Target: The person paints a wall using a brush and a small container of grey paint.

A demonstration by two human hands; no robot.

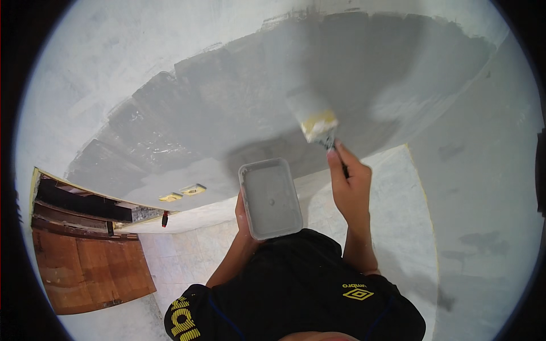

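My left hand (241,215) holds a shallow rectangular plastic tub (277,235) from its left side, close to my body. Grey paint (268,185) or a similar smooth coating covers the inside of the tub. In my right hand (353,181) is a wide flat paintbrush (320,125), gripped by its dark handle. Yellow and white show around the brush's ferrule, and its bristles are blurred against the wall. Ahead of me, a broad grey coated area (239,98) with a ragged upper edge spreads over the paler wall (106,64). Parts of the coating shine as if wet.
Two wall boxes (194,189) edged in yellow sit low on the wall. Left of them is a dark recess (81,200) with a red-and-black tool handle (165,219) at its end. Below lies a brown wooden panel (94,268) beside tiled floor (187,251). Another wall (477,196) rises at right.
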